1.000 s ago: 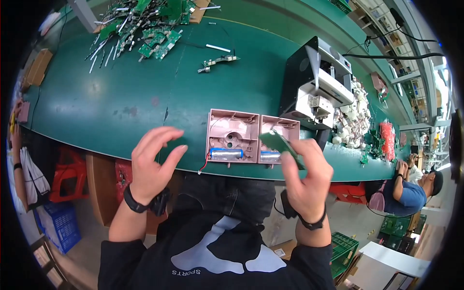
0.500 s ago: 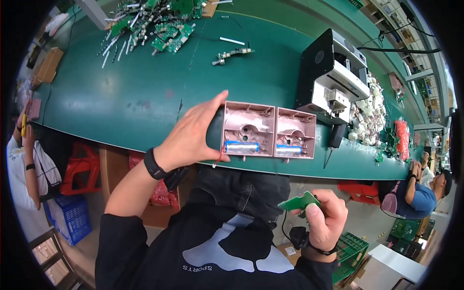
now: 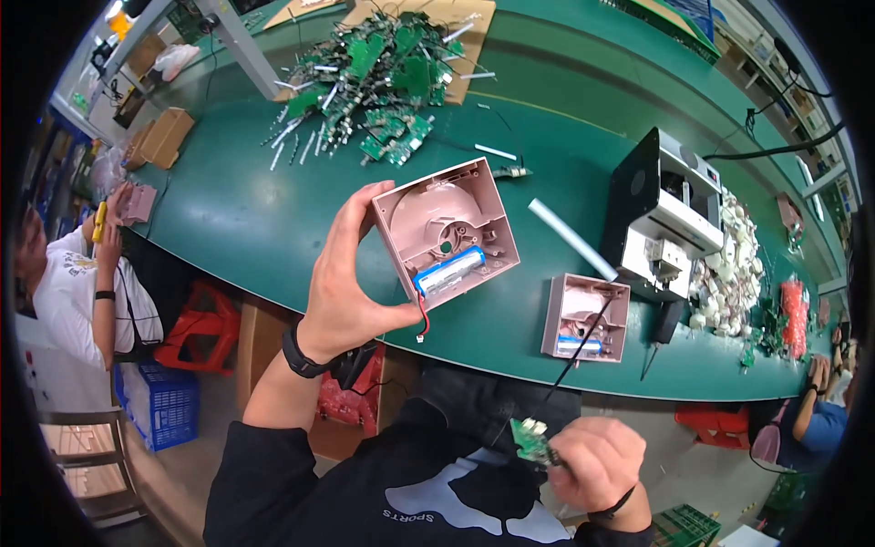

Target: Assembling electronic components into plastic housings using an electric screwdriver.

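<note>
My left hand (image 3: pixel 339 284) grips a pink plastic housing (image 3: pixel 427 214), its thumb and fingers on opposite sides, open side up and tilted above the table. Inside lies a blue-wrapped battery (image 3: pixel 451 273); its red lead with a small white plug hangs over the edge near my thumb. Low at the right, in front of my body, my right hand (image 3: pixel 597 463) pinches a green circuit board (image 3: pixel 530 441) by one end. A white tube (image 3: pixel 572 239) and a thin black cable (image 3: pixel 580 352) stretch over a second pink housing (image 3: pixel 550 319); whether they join the board I cannot tell.
A black-and-white machine (image 3: pixel 661 214) stands right, with a screwdriver (image 3: pixel 663 330) beside it. Behind it lie white parts (image 3: pixel 729 264) and a red bundle (image 3: pixel 793 319). Circuit boards (image 3: pixel 392 64) are heaped at the back. Co-workers sit at both sides.
My left hand has lifted one housing up and away from the other, tilting it. My right hand has turned the board and moved it lower. The white tube and black cable have come into view.
</note>
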`<state>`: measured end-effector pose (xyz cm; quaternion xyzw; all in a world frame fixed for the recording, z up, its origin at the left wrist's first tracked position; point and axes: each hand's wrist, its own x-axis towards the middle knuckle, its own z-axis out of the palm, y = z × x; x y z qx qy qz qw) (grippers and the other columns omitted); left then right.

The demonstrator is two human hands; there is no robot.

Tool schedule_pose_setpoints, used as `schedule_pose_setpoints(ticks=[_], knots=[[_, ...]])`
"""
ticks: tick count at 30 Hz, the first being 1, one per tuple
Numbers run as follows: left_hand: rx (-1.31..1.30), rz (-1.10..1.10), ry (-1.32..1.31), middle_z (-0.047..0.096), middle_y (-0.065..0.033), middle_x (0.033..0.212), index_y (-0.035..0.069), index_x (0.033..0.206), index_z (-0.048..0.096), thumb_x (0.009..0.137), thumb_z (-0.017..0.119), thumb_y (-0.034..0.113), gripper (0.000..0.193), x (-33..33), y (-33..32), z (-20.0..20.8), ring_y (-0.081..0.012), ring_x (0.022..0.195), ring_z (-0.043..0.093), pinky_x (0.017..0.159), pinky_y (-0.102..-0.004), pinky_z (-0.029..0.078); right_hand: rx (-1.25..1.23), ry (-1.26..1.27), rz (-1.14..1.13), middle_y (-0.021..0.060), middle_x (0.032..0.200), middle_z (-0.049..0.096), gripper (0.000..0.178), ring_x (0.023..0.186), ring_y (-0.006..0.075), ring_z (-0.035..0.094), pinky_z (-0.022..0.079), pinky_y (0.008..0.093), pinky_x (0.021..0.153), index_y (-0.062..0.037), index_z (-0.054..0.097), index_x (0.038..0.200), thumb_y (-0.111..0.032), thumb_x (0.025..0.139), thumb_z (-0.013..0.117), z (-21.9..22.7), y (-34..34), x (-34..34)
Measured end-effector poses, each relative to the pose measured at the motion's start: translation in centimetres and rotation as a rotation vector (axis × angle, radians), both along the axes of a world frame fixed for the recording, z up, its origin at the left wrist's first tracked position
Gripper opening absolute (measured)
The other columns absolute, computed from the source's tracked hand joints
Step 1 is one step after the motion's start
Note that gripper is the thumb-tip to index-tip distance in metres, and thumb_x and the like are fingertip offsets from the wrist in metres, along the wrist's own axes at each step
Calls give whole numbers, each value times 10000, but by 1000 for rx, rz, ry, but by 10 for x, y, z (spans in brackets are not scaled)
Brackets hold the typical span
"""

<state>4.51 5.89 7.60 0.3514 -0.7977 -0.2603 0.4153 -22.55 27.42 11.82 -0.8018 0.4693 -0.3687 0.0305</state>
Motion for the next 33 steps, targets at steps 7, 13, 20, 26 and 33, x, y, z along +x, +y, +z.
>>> schedule_pose_setpoints(ticks=[7, 13, 20, 26, 33], knots=[[-181, 63, -18, 503, -209, 1535, 22, 1553, 366, 525, 961, 121, 1192, 1, -8, 15, -385, 1391, 540, 1149, -441, 461, -73, 44, 73, 48, 848, 701, 208, 754, 195, 705, 557, 281, 679, -31, 726, 987, -115, 798, 752, -21, -12, 13], [-394, 19, -110, 500, -253, 1525, 27, 1550, 365, 559, 995, 135, 1179, -3, -13, 30, -437, 1383, 536, 1135, -485, 468, -68, 28, 97, 65, 843, 702, 357, 754, 230, 705, 553, 301, 655, -12, 710, 1006, -112, 674, 796, -27, -20, 17], [-458, -17, -142, 508, -291, 1497, 29, 1537, 368, 564, 1020, 173, 1180, -5, -14, 38, -455, 1366, 546, 1115, -519, 481, -63, 42, 98, 55, 846, 695, 301, 761, 208, 706, 544, 283, 648, -28, 723, 973, -128, 700, 800, -24, -30, 19], [-496, -44, -132, 463, -242, 1551, 26, 1585, 329, 570, 988, 100, 1213, -4, -15, 37, -371, 1425, 497, 1167, -475, 424, -58, 37, 72, 44, 847, 693, 275, 761, 191, 702, 537, 273, 641, -35, 724, 972, -130, 724, 797, -26, -28, 20], [-504, -29, -140, 490, -293, 1515, 51, 1544, 360, 562, 1029, 185, 1196, -7, -10, 38, -453, 1349, 559, 1093, -524, 501, -71, 61, 88, 21, 833, 681, 232, 752, 165, 692, 529, 264, 628, -44, 723, 957, -137, 757, 795, -23, -28, 24]])
